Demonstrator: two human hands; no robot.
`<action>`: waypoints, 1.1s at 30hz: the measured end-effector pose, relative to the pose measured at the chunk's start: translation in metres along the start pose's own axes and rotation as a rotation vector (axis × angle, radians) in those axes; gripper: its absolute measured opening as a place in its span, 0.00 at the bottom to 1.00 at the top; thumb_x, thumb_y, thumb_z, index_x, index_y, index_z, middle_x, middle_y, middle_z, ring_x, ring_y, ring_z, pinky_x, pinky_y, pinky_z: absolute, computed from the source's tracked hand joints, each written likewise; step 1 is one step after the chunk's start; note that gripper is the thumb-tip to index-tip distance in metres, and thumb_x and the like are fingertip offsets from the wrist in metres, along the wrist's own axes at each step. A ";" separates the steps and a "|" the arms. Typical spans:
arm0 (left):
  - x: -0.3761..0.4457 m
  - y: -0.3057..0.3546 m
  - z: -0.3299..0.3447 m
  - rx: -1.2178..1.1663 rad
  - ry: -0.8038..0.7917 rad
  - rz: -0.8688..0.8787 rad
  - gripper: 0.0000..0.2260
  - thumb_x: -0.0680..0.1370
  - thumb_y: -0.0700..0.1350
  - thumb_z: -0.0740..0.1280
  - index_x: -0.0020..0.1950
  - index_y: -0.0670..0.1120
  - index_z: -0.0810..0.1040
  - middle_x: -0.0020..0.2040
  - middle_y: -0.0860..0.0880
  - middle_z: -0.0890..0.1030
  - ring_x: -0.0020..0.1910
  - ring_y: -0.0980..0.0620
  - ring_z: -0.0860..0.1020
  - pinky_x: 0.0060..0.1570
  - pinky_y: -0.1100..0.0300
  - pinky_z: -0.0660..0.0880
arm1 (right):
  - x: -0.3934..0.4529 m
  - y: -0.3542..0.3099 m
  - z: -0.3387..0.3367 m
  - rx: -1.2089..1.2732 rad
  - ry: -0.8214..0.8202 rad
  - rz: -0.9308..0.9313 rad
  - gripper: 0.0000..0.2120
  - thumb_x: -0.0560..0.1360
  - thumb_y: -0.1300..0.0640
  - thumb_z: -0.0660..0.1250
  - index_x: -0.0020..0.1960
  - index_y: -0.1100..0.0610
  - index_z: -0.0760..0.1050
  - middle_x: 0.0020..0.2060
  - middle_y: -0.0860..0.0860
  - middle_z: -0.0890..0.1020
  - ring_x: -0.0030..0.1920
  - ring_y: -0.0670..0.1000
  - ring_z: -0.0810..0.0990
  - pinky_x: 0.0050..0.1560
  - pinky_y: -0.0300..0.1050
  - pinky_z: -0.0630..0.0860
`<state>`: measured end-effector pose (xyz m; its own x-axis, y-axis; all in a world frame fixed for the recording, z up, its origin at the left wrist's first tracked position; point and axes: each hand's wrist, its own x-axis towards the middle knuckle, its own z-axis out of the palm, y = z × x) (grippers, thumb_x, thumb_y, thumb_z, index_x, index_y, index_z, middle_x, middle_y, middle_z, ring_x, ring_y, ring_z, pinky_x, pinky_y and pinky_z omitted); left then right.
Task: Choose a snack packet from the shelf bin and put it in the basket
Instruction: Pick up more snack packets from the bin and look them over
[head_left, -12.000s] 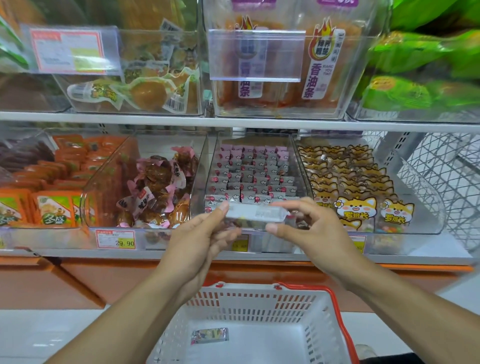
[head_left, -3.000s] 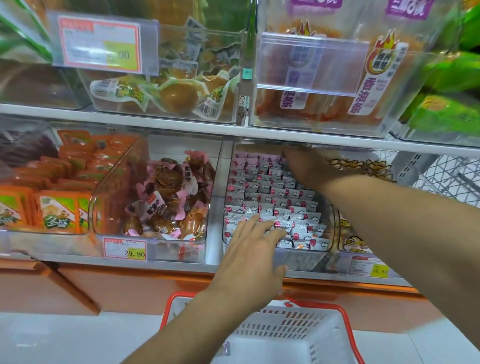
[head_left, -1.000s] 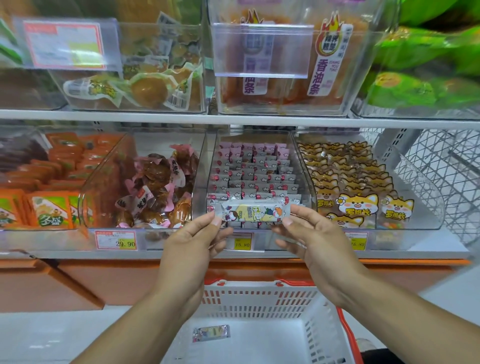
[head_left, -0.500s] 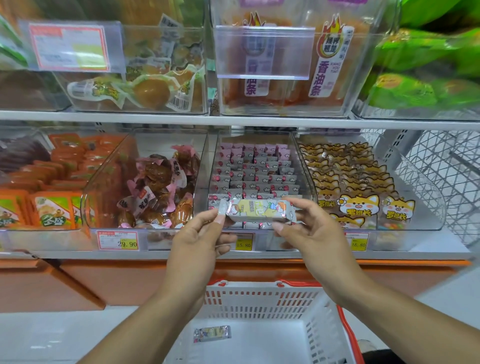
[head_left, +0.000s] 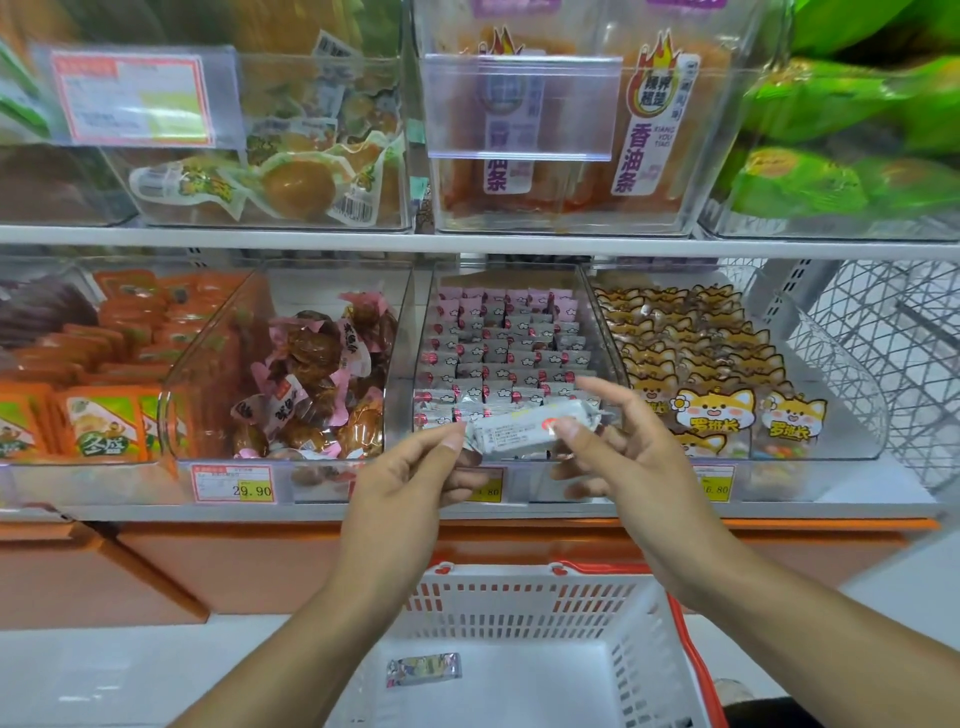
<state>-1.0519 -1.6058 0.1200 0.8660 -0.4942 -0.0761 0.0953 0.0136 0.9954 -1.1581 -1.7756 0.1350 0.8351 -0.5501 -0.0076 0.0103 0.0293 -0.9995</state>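
Item: snack packet (head_left: 524, 431) — held in air betw. both hands, in front of the shelf bin (head_left: 506, 364), above the basket (head_left: 524, 603).
L hand (head_left: 410, 483): pinched packet's left end.
R hand (head_left: 623, 457): thumb on right end, other fingers spread loose.
Risk: light 2-point hold — packet could slip, fall outside basket rim or back onto shelf.
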 end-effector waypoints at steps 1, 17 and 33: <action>0.000 0.000 0.000 0.010 -0.007 0.001 0.09 0.82 0.48 0.65 0.56 0.50 0.84 0.43 0.48 0.87 0.47 0.50 0.86 0.53 0.57 0.81 | 0.000 0.000 0.000 0.006 0.007 -0.002 0.20 0.73 0.44 0.70 0.64 0.39 0.76 0.45 0.51 0.87 0.43 0.51 0.87 0.42 0.43 0.83; 0.006 -0.002 -0.007 -0.014 0.167 -0.069 0.10 0.82 0.48 0.67 0.42 0.52 0.84 0.42 0.55 0.86 0.41 0.56 0.85 0.57 0.48 0.80 | 0.006 -0.002 0.000 0.287 0.130 0.242 0.06 0.77 0.55 0.71 0.48 0.56 0.84 0.48 0.53 0.87 0.45 0.50 0.86 0.39 0.41 0.82; 0.009 0.003 -0.005 -0.253 0.139 -0.238 0.08 0.84 0.45 0.63 0.51 0.43 0.78 0.42 0.42 0.87 0.44 0.49 0.87 0.39 0.62 0.82 | 0.000 0.003 -0.004 -0.383 -0.086 -0.222 0.29 0.76 0.61 0.74 0.64 0.30 0.75 0.52 0.35 0.81 0.45 0.46 0.82 0.48 0.40 0.81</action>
<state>-1.0414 -1.6062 0.1216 0.8620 -0.3867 -0.3278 0.4048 0.1357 0.9043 -1.1598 -1.7786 0.1321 0.8786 -0.4360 0.1947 0.0035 -0.4019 -0.9157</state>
